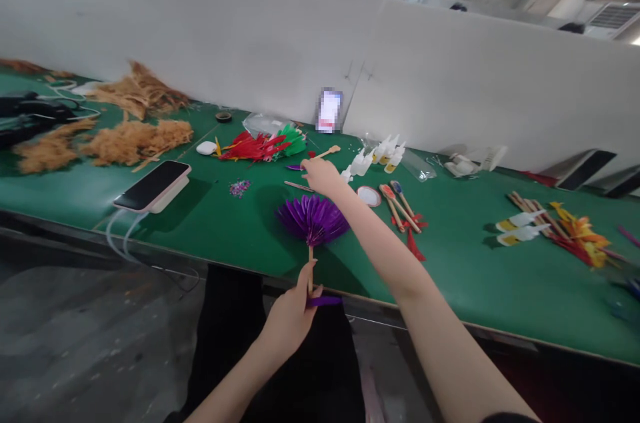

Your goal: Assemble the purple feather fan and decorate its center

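My left hand (290, 316), closed near the table's front edge, grips the thin wooden handle of a purple feather fan (313, 216). The fan's feathers spread upward in a half circle. A loose purple feather (325, 301) also sticks out from between the fingers of this hand. Reaching across the table beyond the fan, my right hand (320, 176) has its fingertips pinched at the end of another purple feather (294, 168). A slim stick-like tool (299, 186) lies just below that hand. Behind it rests a small wooden spoon-shaped stick (327, 152).
Red feathers (253, 146) and green feathers (293, 143) lie at the back, near a lit phone (329, 110). White-tipped glue bottles (385, 151), a small white dish (369, 196) and decorated wooden spoons (395, 206) are rightward. A phone on a power bank (153, 186) sits left.
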{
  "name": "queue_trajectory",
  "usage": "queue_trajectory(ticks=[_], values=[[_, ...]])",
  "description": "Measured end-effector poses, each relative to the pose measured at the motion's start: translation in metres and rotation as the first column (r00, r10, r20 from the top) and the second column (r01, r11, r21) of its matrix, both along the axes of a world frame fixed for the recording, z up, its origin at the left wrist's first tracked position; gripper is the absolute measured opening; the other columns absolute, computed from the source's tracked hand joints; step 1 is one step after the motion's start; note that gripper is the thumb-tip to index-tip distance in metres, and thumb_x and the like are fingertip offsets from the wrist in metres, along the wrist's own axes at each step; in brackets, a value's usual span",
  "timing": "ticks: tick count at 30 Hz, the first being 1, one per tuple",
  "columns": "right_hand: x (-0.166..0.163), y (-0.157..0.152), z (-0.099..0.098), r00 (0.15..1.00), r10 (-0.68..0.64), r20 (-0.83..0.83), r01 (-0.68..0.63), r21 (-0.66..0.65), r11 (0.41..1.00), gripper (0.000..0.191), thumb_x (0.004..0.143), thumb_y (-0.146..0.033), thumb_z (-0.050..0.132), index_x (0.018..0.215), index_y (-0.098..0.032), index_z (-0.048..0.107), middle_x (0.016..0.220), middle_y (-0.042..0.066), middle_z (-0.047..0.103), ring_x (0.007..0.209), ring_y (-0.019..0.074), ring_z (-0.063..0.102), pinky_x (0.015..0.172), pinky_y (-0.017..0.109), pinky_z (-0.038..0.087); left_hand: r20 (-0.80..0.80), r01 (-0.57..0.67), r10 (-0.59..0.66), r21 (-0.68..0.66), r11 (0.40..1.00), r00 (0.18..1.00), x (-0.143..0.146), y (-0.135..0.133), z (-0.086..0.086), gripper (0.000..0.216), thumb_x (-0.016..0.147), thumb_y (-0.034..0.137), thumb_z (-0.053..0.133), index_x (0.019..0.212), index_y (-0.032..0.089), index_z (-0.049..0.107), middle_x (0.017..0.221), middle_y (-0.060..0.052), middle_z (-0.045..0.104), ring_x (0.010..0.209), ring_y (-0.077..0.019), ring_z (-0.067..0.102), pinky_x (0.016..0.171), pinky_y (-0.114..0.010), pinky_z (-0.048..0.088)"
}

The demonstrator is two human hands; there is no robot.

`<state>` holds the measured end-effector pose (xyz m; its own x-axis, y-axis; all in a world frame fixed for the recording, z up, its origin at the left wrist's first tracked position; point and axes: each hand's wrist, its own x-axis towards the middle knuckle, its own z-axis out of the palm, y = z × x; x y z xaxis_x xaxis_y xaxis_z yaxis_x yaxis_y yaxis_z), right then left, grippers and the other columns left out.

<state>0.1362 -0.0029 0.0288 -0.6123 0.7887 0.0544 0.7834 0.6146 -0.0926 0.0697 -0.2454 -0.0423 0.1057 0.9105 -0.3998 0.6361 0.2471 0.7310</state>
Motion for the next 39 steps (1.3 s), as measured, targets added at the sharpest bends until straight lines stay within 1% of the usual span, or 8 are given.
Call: queue_trajectory(ticks=[3,6,11,15,20,25,31,39], values=[[0.043,-0.018,0.005,0.983,-0.004,-0.184,0.002,-0.008,1.0,0.032,0.099,-0.028,0.031,0.109,-0.017,0.059,0.094,0.008,0.07,0.086,0.0175,0.066,0.073,0.027,0.049,0.169,-0.063,0.061,0.004,0.998,0.984,-0.014,0.0,0.004,0.053,0.093,0.026,0.037,0.144,0.024,0.026,0.096,-0.007,0.069,0.086,-0.0195,0.066,0.073,-0.028,0.047],[0.081,-0.037,-0.001,0.826,-0.113,-0.553,-0.056,-0.28,0.958,0.03,0.095,-0.031,0.04,0.092,-0.017,0.067,0.056,0.0,0.063,0.051,0.0117,0.059,0.056,0.023,0.047,0.316,-0.202,0.184,0.024,0.979,0.931,-0.033,0.011,0.01,0.049,0.096,0.045,0.025,0.134,0.018,0.042,0.069,-0.001,0.063,0.061,-0.0156,0.059,0.063,-0.027,0.046],[0.091,-0.069,-0.01,0.835,-0.02,-0.55,-0.471,-0.733,0.491,0.033,0.079,-0.044,0.065,0.095,-0.015,0.069,0.079,0.005,0.069,0.06,0.0113,0.063,0.048,0.019,0.048,0.369,-0.292,0.156,0.35,0.89,0.916,-0.048,0.051,0.037,0.054,0.097,0.048,0.016,0.126,0.019,0.051,0.125,-0.009,0.057,0.118,-0.0206,0.049,0.096,-0.035,0.042],[0.07,-0.098,-0.017,0.724,-0.037,-0.689,-0.629,-0.681,0.374,0.044,0.076,-0.043,0.07,0.11,-0.016,0.062,0.071,-0.001,0.064,0.053,0.0078,0.059,0.052,0.019,0.048,0.334,-0.205,0.06,0.418,0.885,0.941,-0.033,0.065,0.053,0.052,0.098,0.047,0.016,0.135,0.022,0.042,0.145,-0.007,0.04,0.134,-0.0211,0.035,0.111,-0.04,0.029],[0.062,-0.118,-0.035,0.67,-0.165,-0.723,-0.685,-0.689,0.236,0.036,0.085,-0.048,0.057,0.078,-0.013,0.061,0.056,-0.003,0.057,0.044,0.0054,0.053,0.046,0.016,0.043,0.356,-0.134,0.035,0.258,0.957,0.934,-0.029,0.06,0.044,0.05,0.097,0.047,0.021,0.134,0.022,0.044,0.139,-0.007,0.048,0.126,-0.0201,0.045,0.106,-0.034,0.038],[0.066,-0.119,-0.042,0.696,-0.232,-0.68,-0.608,-0.73,0.313,0.04,0.082,-0.052,0.06,0.067,-0.015,0.055,0.049,-0.006,0.052,0.038,0.0034,0.047,0.038,0.014,0.033,0.259,-0.217,0.135,0.321,0.922,0.956,-0.059,0.066,0.038,0.036,0.087,0.043,0.051,0.112,0.018,0.06,0.098,-0.005,0.068,0.093,-0.0177,0.062,0.086,-0.029,0.048],[0.069,-0.116,-0.038,0.708,-0.238,-0.665,-0.56,-0.734,0.384,0.04,0.087,-0.051,0.052,0.073,-0.014,0.06,0.049,-0.006,0.053,0.038,0.0041,0.045,0.041,0.016,0.035,0.235,-0.195,0.137,0.245,0.95,0.962,-0.073,0.083,0.054,0.029,0.082,0.04,0.061,0.064,0.017,0.056,0.052,0.004,0.053,0.05,-0.0099,0.049,0.053,-0.022,0.04],[0.108,-0.154,-0.059,0.612,-0.422,-0.669,0.006,-0.529,0.849,0.025,0.092,-0.034,0.048,0.095,-0.017,0.067,0.062,0.001,0.064,0.054,0.0116,0.059,0.057,0.024,0.049,0.04,-0.259,0.281,0.533,0.806,0.959,-0.085,0.137,0.038,0.027,0.078,0.039,0.064,0.063,0.017,0.059,0.07,0.001,0.046,0.06,-0.0111,0.042,0.057,-0.026,0.033]])
